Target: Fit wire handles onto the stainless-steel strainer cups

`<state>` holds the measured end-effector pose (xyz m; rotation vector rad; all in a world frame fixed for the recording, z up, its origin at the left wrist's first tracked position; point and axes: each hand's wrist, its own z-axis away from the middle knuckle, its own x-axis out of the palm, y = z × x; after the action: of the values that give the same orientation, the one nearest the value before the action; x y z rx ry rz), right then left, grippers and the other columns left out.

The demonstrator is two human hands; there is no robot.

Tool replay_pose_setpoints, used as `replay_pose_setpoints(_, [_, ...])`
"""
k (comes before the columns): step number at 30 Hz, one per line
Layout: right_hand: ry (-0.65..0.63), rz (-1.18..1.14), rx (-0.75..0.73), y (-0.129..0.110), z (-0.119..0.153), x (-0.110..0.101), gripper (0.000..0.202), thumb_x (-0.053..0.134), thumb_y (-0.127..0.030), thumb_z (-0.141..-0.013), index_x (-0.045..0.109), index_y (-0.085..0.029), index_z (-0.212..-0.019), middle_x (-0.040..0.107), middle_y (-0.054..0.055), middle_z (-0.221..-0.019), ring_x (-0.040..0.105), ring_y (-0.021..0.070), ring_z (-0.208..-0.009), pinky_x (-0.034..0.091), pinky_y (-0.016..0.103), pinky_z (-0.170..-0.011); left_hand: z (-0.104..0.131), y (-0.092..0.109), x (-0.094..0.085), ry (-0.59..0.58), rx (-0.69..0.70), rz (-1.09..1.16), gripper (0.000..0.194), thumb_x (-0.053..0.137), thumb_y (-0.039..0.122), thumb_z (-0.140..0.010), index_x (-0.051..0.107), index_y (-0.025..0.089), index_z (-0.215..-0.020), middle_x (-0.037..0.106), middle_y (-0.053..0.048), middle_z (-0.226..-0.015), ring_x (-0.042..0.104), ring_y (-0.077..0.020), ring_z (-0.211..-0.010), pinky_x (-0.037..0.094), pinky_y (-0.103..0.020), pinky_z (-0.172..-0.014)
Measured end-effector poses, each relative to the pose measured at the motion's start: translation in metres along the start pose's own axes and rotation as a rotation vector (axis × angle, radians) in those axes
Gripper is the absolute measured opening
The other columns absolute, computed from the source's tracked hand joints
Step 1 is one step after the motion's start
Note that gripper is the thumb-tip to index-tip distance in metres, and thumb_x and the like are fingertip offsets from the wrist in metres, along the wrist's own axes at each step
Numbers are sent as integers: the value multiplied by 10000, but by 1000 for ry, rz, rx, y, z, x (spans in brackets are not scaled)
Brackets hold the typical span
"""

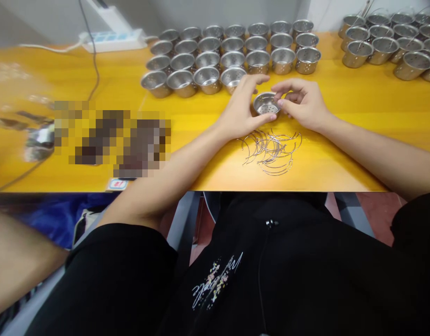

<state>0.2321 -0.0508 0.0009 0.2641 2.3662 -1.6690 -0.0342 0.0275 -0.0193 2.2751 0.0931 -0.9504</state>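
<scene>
A small perforated metal cup [267, 106] stands between my hands, its opening facing up toward me. My left hand [243, 105] curves around its left side, with the thumb along the near rim and the index finger reaching past the far side. At the right rim, my right hand [304, 103] has thumb and fingertips pinched together; whatever is between them is too small to make out. Just below the cup lies a loose pile of thin curved wire handles [273, 149].
Rows of similar metal cups [208, 80] stand behind my hands. More cups [357, 53], some with wires, are at the far right. A power strip [113, 41], cables and a blurred-out area [140, 147] lie left. Another person's arm [22, 261] shows lower left.
</scene>
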Motion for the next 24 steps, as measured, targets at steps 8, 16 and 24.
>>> replay_pose_setpoints(8, [62, 98, -28, 3, -2, 1, 307, 1097, -501, -945, 865, -365, -1094, 921, 51, -1206, 844, 310, -952, 719, 470, -728, 1, 8, -5, 59, -14, 14, 666, 876, 809, -1098, 801, 332, -1557, 814, -205, -1645, 809, -484, -1460, 724, -680, -1236])
replay_pose_setpoints(16, [124, 268, -118, -7, -1, -1, 327, 1054, -600, -1025, 824, -372, -1070, 890, 109, -1250, 846, 398, -1211, 750, 531, -865, -4, 3, -12, 151, -46, 15, 290, 845, 623, -1081, 837, 333, -1075, 888, -139, -1240, 833, -420, -1218, 748, -578, -1010])
replay_pose_setpoints(24, [91, 318, -184, -7, 3, -1, 274, 991, -575, -1082, 838, -357, -1019, 873, 112, -1283, 842, 387, -1172, 709, 527, -817, -4, 5, -11, 163, -56, 19, 178, 835, 503, -1071, 844, 327, -1045, 895, -128, -1218, 823, -383, -1178, 749, -524, -992])
